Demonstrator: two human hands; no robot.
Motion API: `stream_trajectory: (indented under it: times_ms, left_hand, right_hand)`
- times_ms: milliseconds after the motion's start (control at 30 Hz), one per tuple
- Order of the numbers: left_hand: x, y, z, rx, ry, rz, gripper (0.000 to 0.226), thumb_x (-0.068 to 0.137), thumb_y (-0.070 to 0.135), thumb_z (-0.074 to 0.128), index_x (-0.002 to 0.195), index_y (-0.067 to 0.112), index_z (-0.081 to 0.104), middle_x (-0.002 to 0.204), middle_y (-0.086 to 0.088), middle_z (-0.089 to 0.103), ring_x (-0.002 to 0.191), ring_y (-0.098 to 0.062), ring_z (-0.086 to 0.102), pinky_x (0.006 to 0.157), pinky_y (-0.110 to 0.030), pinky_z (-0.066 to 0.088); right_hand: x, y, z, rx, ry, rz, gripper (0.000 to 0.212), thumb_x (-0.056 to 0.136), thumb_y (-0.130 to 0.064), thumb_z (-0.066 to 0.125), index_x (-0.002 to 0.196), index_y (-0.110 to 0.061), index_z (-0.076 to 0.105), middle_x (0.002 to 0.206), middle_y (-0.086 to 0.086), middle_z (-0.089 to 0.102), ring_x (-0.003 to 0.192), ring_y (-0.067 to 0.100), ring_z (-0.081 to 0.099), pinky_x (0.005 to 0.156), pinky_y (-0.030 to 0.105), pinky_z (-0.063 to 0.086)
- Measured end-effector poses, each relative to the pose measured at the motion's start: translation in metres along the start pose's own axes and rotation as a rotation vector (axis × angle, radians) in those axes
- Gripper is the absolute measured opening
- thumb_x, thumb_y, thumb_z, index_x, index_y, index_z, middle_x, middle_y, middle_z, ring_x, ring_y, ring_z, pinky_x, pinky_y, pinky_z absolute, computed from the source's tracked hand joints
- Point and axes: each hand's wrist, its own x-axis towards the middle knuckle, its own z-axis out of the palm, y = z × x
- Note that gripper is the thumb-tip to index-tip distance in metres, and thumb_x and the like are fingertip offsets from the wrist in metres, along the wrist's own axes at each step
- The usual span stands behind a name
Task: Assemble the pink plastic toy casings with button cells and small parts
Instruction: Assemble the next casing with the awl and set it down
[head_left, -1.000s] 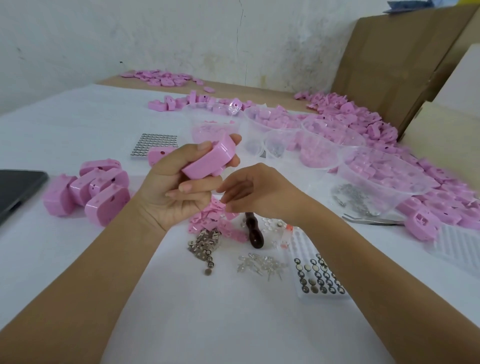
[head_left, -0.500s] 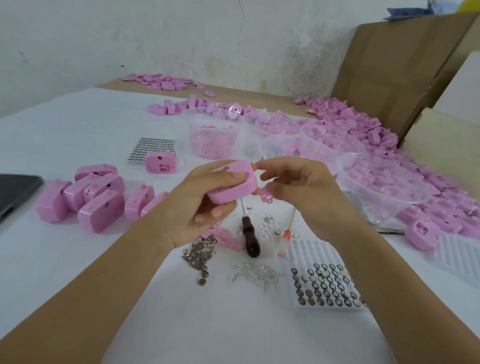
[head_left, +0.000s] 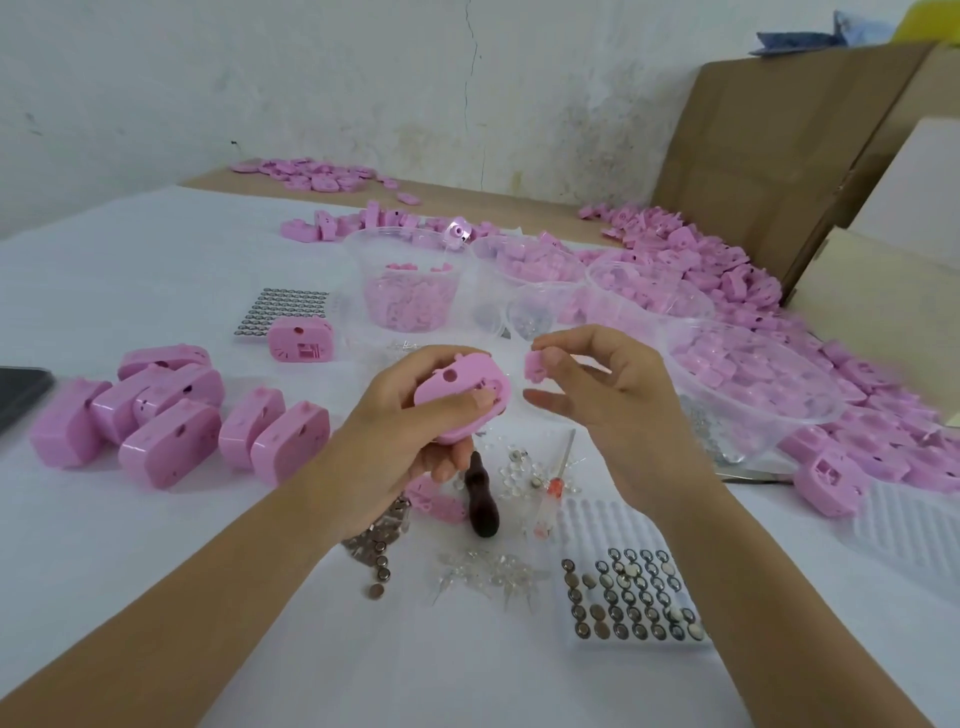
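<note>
My left hand grips a pink toy casing above the middle of the table, its holed face turned up. Just to its right, my right hand pinches a small pink part between thumb and forefinger, a short gap from the casing. Below the hands lie loose button cells, a white tray of button cells, clear small parts, a dark-handled tool and a small red-handled screwdriver.
Several pink casings are grouped at the left, one more beside a sheet of cells. Clear tubs of pink parts stand behind, a large bowl at right. Cardboard boxes line the far right.
The right hand has drawn slightly away from the casing, still pinching the small pink part. The left hand has turned the casing so its holed face shows.
</note>
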Motion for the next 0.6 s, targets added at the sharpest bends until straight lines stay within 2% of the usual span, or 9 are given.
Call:
stream_trajectory:
  times_ms: [33,100,167,233,300,367,467,600]
  left_hand:
    - [0.0,-0.001,-0.001,-0.015,-0.016,0.002,0.042,0.065,0.001,0.073,0.103,0.015,0.061,0.06,0.0,0.059,0.043,-0.011,0.052,0.036,-0.018,0.039]
    - [0.001,-0.003,-0.002,-0.031,-0.041,0.008,0.045,0.064,-0.002,0.062,0.105,0.015,0.06,0.061,-0.002,0.061,0.047,-0.013,0.055,0.039,-0.019,0.043]
    - [0.001,-0.005,-0.003,-0.026,-0.053,0.016,0.044,0.066,0.002,0.055,0.107,0.017,0.06,0.065,-0.002,0.062,0.052,-0.013,0.057,0.043,-0.02,0.045]
    - [0.001,-0.007,-0.004,-0.005,-0.053,0.024,0.046,0.066,0.002,0.056,0.109,0.018,0.06,0.068,-0.001,0.063,0.056,-0.013,0.059,0.047,-0.019,0.047]
    - [0.002,-0.009,-0.004,0.012,-0.055,0.031,0.047,0.067,0.003,0.056,0.11,0.021,0.059,0.068,-0.001,0.063,0.058,-0.013,0.059,0.049,-0.019,0.047]
    - [0.002,-0.01,-0.004,0.012,-0.065,0.038,0.046,0.069,0.004,0.056,0.11,0.023,0.058,0.069,-0.001,0.063,0.059,-0.013,0.058,0.05,-0.02,0.047]
    - [0.003,-0.011,-0.005,0.028,-0.074,0.059,0.044,0.071,0.006,0.056,0.11,0.025,0.057,0.072,0.001,0.063,0.061,-0.013,0.058,0.051,-0.02,0.047]
    - [0.002,-0.013,-0.006,0.075,-0.085,0.091,0.044,0.072,0.006,0.056,0.109,0.03,0.057,0.074,0.004,0.063,0.063,-0.012,0.057,0.053,-0.02,0.046]
  right_hand:
    - [0.0,-0.001,0.0,0.016,0.012,-0.005,0.02,0.094,-0.002,0.05,0.081,-0.012,0.062,0.074,-0.002,0.065,0.067,0.013,0.066,0.067,0.024,0.056]
    - [-0.002,-0.002,0.002,-0.009,0.032,-0.023,0.022,0.095,-0.003,0.047,0.082,-0.014,0.06,0.072,-0.001,0.062,0.059,0.013,0.065,0.061,0.022,0.055]
    - [-0.003,-0.002,0.002,-0.143,0.029,-0.072,0.028,0.094,-0.001,0.048,0.083,-0.021,0.064,0.073,-0.005,0.061,0.059,0.006,0.062,0.063,0.017,0.052]
    - [-0.005,-0.003,0.003,-0.249,0.01,-0.128,0.036,0.094,0.001,0.047,0.087,-0.029,0.065,0.083,-0.004,0.059,0.064,0.001,0.057,0.067,0.013,0.048]
    - [-0.006,-0.004,0.003,-0.256,-0.006,-0.16,0.039,0.092,0.002,0.05,0.096,-0.035,0.06,0.085,-0.005,0.059,0.065,0.0,0.057,0.069,0.015,0.048]
    - [-0.006,-0.006,0.004,-0.161,-0.021,-0.149,0.037,0.087,0.002,0.06,0.1,-0.032,0.058,0.076,-0.006,0.064,0.063,0.003,0.059,0.066,0.015,0.049]
    - [-0.009,-0.008,0.005,-0.036,-0.021,-0.106,0.019,0.078,0.001,0.07,0.082,-0.018,0.067,0.067,-0.003,0.069,0.057,0.008,0.063,0.059,0.016,0.051]
    - [-0.01,-0.005,0.008,-0.041,-0.005,-0.066,0.019,0.075,-0.002,0.073,0.069,-0.021,0.072,0.064,-0.003,0.069,0.052,0.007,0.06,0.055,0.016,0.049]
